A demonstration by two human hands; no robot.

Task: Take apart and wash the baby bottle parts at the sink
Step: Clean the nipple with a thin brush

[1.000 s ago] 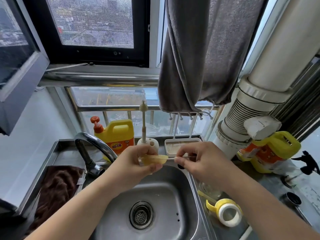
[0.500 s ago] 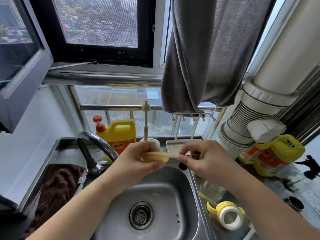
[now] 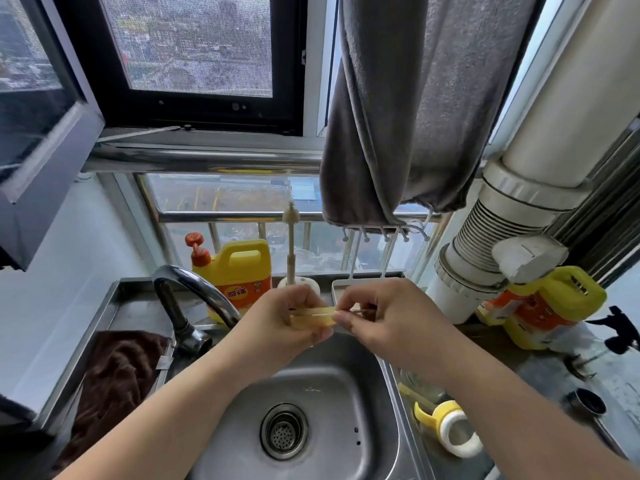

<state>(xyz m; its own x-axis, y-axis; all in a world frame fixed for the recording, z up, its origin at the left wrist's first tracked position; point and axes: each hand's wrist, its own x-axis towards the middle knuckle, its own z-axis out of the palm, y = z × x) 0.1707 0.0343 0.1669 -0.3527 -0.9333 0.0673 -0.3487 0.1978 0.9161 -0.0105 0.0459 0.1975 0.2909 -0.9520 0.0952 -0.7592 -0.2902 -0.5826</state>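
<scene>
Above the steel sink [image 3: 374, 403], my left hand [image 3: 277, 327] grips a pale yellow translucent bottle part [image 3: 313, 318], a soft tube-like piece lying sideways. My right hand [image 3: 388, 320] pinches a thin rod [image 3: 360, 310] that runs into the part's right end. On the counter to the right of the sink lie a yellow bottle collar with a white ring [image 3: 450, 427] and a clear glass bottle body [image 3: 419, 382], partly hidden by my right forearm.
The curved faucet [image 3: 194, 285] stands at the sink's left, with a brown cloth [image 3: 114, 379] beside it. Behind are a yellow detergent jug [image 3: 242, 268], an upright bottle brush [image 3: 291, 244], a white tray [image 3: 341, 289] and a hanging grey towel [image 3: 415, 116]. Another yellow jug [image 3: 547, 306] sits right.
My hands have drawn closer together; my right fingers now touch the part's end, and the rod has slid further in. The view has tilted slightly.
</scene>
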